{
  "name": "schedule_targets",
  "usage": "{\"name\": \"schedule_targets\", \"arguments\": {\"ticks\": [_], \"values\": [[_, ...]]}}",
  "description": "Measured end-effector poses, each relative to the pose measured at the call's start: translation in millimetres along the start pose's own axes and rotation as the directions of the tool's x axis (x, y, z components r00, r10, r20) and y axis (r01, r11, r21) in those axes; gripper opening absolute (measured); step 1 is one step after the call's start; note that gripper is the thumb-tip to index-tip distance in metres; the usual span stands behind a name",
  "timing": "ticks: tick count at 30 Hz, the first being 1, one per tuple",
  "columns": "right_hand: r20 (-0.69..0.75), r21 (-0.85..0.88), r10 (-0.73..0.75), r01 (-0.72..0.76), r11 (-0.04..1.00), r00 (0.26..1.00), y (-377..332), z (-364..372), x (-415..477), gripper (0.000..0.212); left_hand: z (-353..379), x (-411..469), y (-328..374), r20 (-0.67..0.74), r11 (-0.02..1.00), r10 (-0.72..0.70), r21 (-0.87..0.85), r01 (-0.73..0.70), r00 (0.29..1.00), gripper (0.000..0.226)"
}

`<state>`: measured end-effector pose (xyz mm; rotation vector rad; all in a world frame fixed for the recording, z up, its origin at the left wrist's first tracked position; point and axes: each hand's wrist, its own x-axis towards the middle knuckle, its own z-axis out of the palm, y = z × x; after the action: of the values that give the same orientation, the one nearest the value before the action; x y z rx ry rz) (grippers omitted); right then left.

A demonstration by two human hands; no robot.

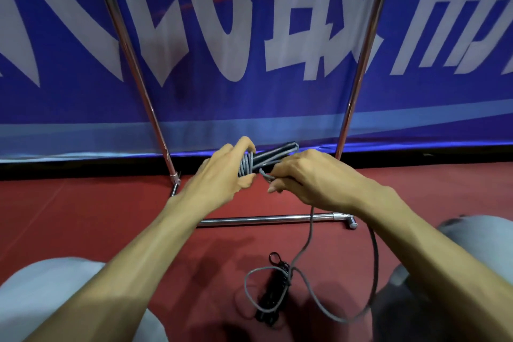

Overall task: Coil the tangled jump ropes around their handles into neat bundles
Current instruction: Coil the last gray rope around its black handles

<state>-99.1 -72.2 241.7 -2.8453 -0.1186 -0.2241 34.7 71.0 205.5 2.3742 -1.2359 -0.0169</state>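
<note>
The left hand (222,175) has its grip clenched, fingers over the top and thumb beneath. It grasps several tight turns of smooth grey cord (245,166) wound round a pair of slim black handles (277,153). This hold likely stops the finished turns from slipping loose.

Just at three o'clock of it, the right hand (308,179) has its grip closed on the free run of the same grey cord, fingers curled about it close to the coil. It is probably placed there to guide the next turn on under tension. The black handles lie side by side and jut toward one o'clock between the two hands, in the air above the floor.

From the right hand the loose cord drops toward six o'clock and lies in wide slack loops on the matte red floor (83,216). A good length looks left to wind. The loops cross a dark object (270,300) lying there, possibly another rope's handles, though it is too dim to tell.

At twelve o'clock stands a chrome tubular rack frame (263,220) before a blue banner (194,103) with white characters. Knees in pale grey trousers (41,286) sit at seven and four o'clock.
</note>
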Motion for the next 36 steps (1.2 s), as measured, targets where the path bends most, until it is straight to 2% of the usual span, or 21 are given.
{"name": "schedule_targets", "arguments": {"ticks": [4, 8, 10, 13, 15, 17, 18, 20, 21, 23, 25, 29, 33, 36], "values": [[-0.102, -0.098, -0.014, 0.004, 0.995, 0.995, 1, -7, -4, 0.023, 0, -2, 6, 0.158, 0.987, 0.08, 0.129, -0.101, 0.984, 0.035], [-0.192, -0.071, 0.006, -0.02, 0.997, 0.981, 10, -13, -5, 0.018, 2, -5, 21, 0.145, 0.952, 0.124, 0.262, -0.159, 0.982, 0.045], [-0.242, -0.01, 0.014, -0.017, 1.0, 0.97, 19, -12, -4, 0.014, 4, -7, 24, 0.109, 0.934, 0.195, 0.284, -0.218, 0.975, 0.041], [-0.267, 0.08, 0.067, -0.047, 0.996, 0.961, 35, -8, -3, 0.015, 3, -11, 23, 0.12, 0.953, 0.238, 0.163, -0.255, 0.964, 0.032], [-0.26, 0.188, 0.117, -0.068, 0.98, 0.958, 43, -7, -1, 0.016, -3, -12, 22, 0.163, 0.972, 0.233, -0.013, -0.234, 0.959, 0.029], [-0.237, 0.358, 0.147, -0.054, 0.932, 0.96, 46, -8, 1, 0.007, -12, -11, 22, 0.181, 0.956, 0.218, -0.239, -0.172, 0.959, 0.02], [-0.227, 0.414, 0.137, -0.032, 0.91, 0.964, 46, -8, 3, 0.001, -17, -10, 22, 0.176, 0.928, 0.202, -0.348, -0.131, 0.963, 0.016], [-0.232, 0.434, 0.124, -0.011, 0.901, 0.965, 44, -6, 7, 0.016, -26, -9, 22, 0.15, 0.838, 0.148, -0.545, -0.044, 0.977, 0.014], [-0.228, 0.433, 0.137, -0.026, 0.901, 0.964, 42, -3, 8, 0.021, -29, -8, 23, 0.144, 0.772, 0.112, -0.635, 0.005, 0.983, 0.019], [-0.203, 0.441, 0.166, -0.061, 0.896, 0.965, 35, 1, 12, 0.031, -33, -7, 22, 0.164, 0.615, 0.036, -0.781, 0.107, 0.986, 0.045], [-0.176, 0.467, 0.202, -0.099, 0.879, 0.964, 29, 4, 13, 0.041, -35, -6, 21, 0.184, 0.512, -0.003, -0.844, 0.159, 0.983, 0.059], [-0.143, 0.373, 0.213, -0.146, 0.916, 0.967, 22, 3, 10, 0.046, -38, -4, 22, 0.165, 0.486, -0.118, -0.85, 0.202, 0.979, 0.034], [0.005, 0.229, 0.223, -0.219, 0.949, 0.975, 19, 7, 9, 0.042, -36, -1, 22, 0.17, 0.418, -0.277, -0.865, 0.278, 0.946, 0.015], [0.104, 0.192, 0.21, -0.227, 0.955, 0.972, 19, 6, 3, 0.035, -34, 4, 14, 0.09, 0.448, -0.378, -0.853, 0.268, 0.921, 0.007]]}}
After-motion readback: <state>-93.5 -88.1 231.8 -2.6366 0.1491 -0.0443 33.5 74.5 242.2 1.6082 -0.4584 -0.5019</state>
